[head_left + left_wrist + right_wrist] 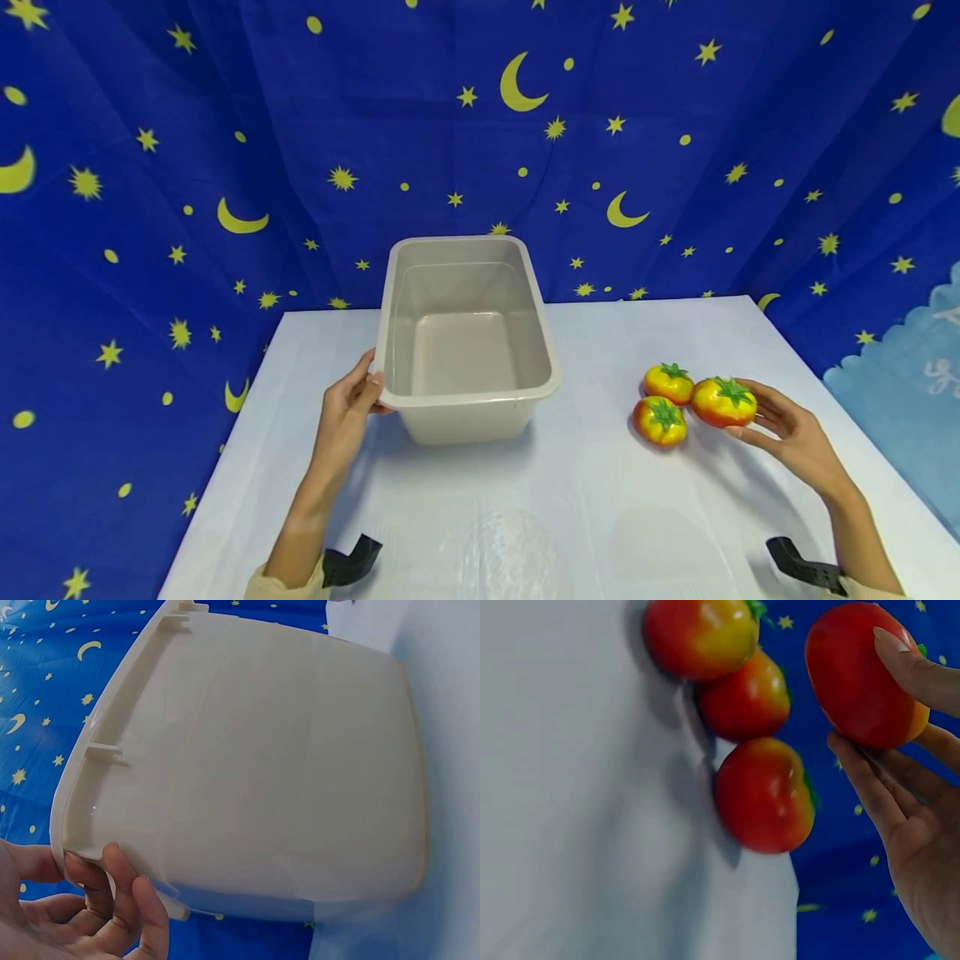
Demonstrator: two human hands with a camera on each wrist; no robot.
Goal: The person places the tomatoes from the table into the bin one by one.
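A beige plastic bin [465,417] stands on the white table, its inside bare. My left hand [352,408] grips its left rim near the front corner; the left wrist view has the fingers [124,877] curled under the lip of the bin wall [285,757]. At the right, my right hand [798,437] holds a yellow-red tomato [723,402] with a green leafy top, thumb on one side and fingers on the other. It is raised above the table in the right wrist view. Three more tomatoes [765,796] rest close together beside it; the head view hides one of them.
The white table [570,517] reaches back to a blue curtain [420,125] with yellow stars and moons. A light-blue patch [900,392] of cloth hangs at the right edge. Black straps [352,560] are on both wrists.
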